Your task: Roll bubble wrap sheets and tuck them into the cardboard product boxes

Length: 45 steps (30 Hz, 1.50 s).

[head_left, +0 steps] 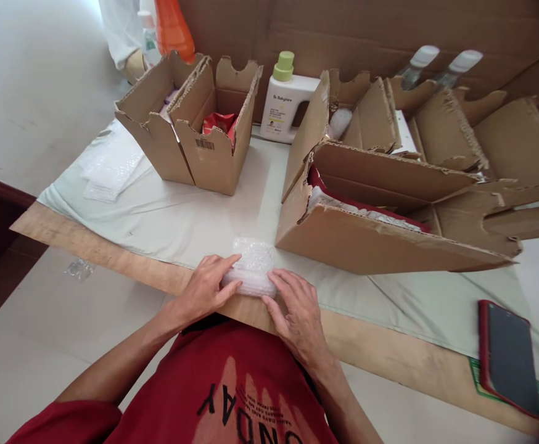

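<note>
A clear bubble wrap roll [250, 282] lies at the table's front edge, with a flat flap of the sheet stretching away from me behind it. What, if anything, is wrapped inside cannot be made out. My left hand [208, 283] grips the roll's left end between thumb and fingers, its index finger along the top. At the other end, my right hand [298, 308] holds the roll with the thumb in front and the fingers on top.
Cardboard boxes stand at the left [209, 160] and right [390, 246], several holding goods. Between them is a white detergent bottle [276, 111] with a green cap. Bubble wrap sheets [115, 160] lie far left. A phone [510, 357] in a red case rests near the right front edge.
</note>
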Motion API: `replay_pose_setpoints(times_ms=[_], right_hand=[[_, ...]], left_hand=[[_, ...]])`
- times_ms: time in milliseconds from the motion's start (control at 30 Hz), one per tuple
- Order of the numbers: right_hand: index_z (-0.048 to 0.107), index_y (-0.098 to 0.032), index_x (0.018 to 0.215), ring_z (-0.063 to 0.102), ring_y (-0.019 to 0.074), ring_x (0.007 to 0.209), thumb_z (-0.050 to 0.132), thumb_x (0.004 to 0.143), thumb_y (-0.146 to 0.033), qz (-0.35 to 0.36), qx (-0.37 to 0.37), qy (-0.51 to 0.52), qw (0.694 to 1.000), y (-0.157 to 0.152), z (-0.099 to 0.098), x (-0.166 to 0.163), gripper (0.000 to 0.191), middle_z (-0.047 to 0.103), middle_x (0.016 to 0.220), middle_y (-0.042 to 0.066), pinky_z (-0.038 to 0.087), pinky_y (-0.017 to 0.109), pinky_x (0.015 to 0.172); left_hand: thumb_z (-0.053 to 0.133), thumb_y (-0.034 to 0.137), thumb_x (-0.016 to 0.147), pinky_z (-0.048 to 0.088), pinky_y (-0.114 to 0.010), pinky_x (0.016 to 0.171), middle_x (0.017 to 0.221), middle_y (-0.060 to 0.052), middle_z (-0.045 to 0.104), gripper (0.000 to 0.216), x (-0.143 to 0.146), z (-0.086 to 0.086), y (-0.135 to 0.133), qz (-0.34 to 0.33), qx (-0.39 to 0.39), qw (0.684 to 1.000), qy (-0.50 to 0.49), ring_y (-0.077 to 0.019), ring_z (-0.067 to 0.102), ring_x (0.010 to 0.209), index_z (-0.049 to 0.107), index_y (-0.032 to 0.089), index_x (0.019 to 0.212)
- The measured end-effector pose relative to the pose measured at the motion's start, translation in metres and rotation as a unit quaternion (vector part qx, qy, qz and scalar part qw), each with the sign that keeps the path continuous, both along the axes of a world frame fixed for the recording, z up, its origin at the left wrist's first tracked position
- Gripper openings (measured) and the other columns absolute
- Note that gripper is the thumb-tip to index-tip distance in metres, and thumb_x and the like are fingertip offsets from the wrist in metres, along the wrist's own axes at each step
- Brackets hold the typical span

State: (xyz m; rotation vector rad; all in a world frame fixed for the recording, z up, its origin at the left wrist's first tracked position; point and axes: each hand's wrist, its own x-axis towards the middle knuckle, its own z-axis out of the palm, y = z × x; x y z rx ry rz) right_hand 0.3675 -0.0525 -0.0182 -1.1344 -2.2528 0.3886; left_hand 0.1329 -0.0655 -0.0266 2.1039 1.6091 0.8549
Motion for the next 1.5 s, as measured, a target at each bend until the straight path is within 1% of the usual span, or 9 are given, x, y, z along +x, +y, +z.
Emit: replay_pose_setpoints(times_ms=[167, 300, 433, 600, 767, 900, 1100, 1233, 1500], right_hand=[[0.062, -0.020, 0.131, 0.057, 0.0328, 0.127, 0.058, 0.096, -0.022, 0.025, 0.039, -0.085, 0.995, 0.014, -0.009, -0.009, 0.035, 0.066, 0.135, 0.015, 0.044, 0.050, 0.101], [0.065, -0.022, 0.127, 0.061, 0.0305, 0.123, 0.055, 0.099, -0.024, 0.006, -0.010, -0.007, 1.000, 0.030, -0.020, -0.014, 0.030, 0.074, 0.119, 0.010, 0.047, 0.049, 0.100], [0.068, -0.023, 0.122, 0.065, 0.0270, 0.115, 0.056, 0.098, -0.029, -0.020, -0.111, 0.092, 0.989, 0.024, -0.012, -0.011, 0.028, 0.073, 0.121, 0.010, 0.050, 0.045, 0.098], [0.069, -0.027, 0.118, 0.064, 0.0243, 0.112, 0.061, 0.094, -0.028, 0.032, -0.210, 0.117, 0.970, -0.003, 0.004, -0.001, 0.025, 0.071, 0.117, 0.006, 0.051, 0.042, 0.100], [0.048, -0.024, 0.148, 0.057, 0.0285, 0.132, 0.070, 0.086, -0.037, -0.049, -0.227, 0.184, 0.955, -0.014, 0.005, 0.021, 0.067, 0.054, 0.148, 0.014, 0.052, 0.043, 0.105], [0.070, -0.025, 0.115, 0.073, 0.0209, 0.091, 0.065, 0.090, -0.037, 0.032, -0.305, 0.217, 0.927, -0.008, 0.031, 0.048, 0.028, 0.076, 0.102, 0.004, 0.060, 0.031, 0.084], [0.075, -0.036, 0.109, 0.074, 0.0272, 0.093, 0.072, 0.089, -0.038, -0.086, -0.079, 0.207, 0.971, 0.021, 0.109, 0.134, 0.020, 0.077, 0.102, 0.004, 0.062, 0.038, 0.078], [0.076, -0.037, 0.106, 0.069, 0.0276, 0.098, 0.075, 0.088, -0.043, -0.241, 0.127, 0.103, 0.957, 0.071, 0.163, 0.168, 0.018, 0.073, 0.110, 0.006, 0.056, 0.043, 0.081], [0.074, -0.025, 0.095, 0.063, 0.0184, 0.068, 0.055, 0.100, -0.041, -0.008, 0.215, -0.271, 0.938, 0.180, 0.174, 0.130, 0.026, 0.075, 0.089, 0.004, 0.043, 0.034, 0.061]], left_hand=[[0.059, 0.032, 0.095, 0.052, -0.046, 0.089, 0.101, -0.012, 0.071, 0.034, 0.003, 0.000, 0.024, 0.089, 0.024, 0.995, 0.037, -0.0275, 0.064, 0.095, 0.065, 0.015, 0.124], [0.061, 0.036, 0.093, 0.054, -0.039, 0.087, 0.106, -0.010, 0.070, 0.033, 0.002, 0.014, -0.001, 0.173, -0.049, 0.968, -0.173, -0.0233, 0.066, 0.097, 0.067, 0.018, 0.120], [0.076, 0.044, 0.082, 0.057, -0.039, 0.086, 0.117, -0.013, 0.071, 0.050, 0.013, 0.022, -0.027, 0.176, -0.272, 0.831, -0.453, -0.0277, 0.068, 0.108, 0.065, 0.017, 0.123], [0.089, 0.040, 0.069, 0.052, -0.029, 0.090, 0.100, -0.005, 0.075, 0.053, 0.029, 0.019, -0.024, 0.132, -0.335, 0.722, -0.591, -0.0203, 0.067, 0.097, 0.068, 0.019, 0.113], [0.085, 0.046, 0.075, 0.053, -0.026, 0.080, 0.108, -0.007, 0.072, 0.039, 0.036, 0.021, -0.022, 0.009, -0.313, 0.794, -0.521, -0.0200, 0.067, 0.093, 0.067, 0.020, 0.097], [0.074, 0.058, 0.083, 0.059, -0.037, 0.081, 0.116, -0.011, 0.070, 0.043, 0.038, 0.031, -0.018, -0.112, -0.275, 0.852, -0.431, -0.0287, 0.070, 0.103, 0.065, 0.025, 0.109], [0.061, 0.043, 0.097, 0.050, -0.052, 0.111, 0.140, -0.013, 0.063, 0.048, 0.044, 0.105, 0.046, -0.175, 0.021, 0.969, -0.174, -0.0322, 0.057, 0.134, 0.054, 0.031, 0.142], [0.058, 0.030, 0.098, 0.049, -0.052, 0.112, 0.130, -0.011, 0.069, 0.030, 0.076, 0.157, 0.104, -0.187, 0.193, 0.963, -0.025, -0.0299, 0.059, 0.130, 0.064, 0.023, 0.127], [0.055, 0.046, 0.098, 0.053, -0.048, 0.083, 0.083, -0.009, 0.069, 0.032, 0.123, 0.156, 0.141, -0.265, 0.094, 0.945, 0.167, -0.0292, 0.066, 0.084, 0.068, 0.019, 0.089]])
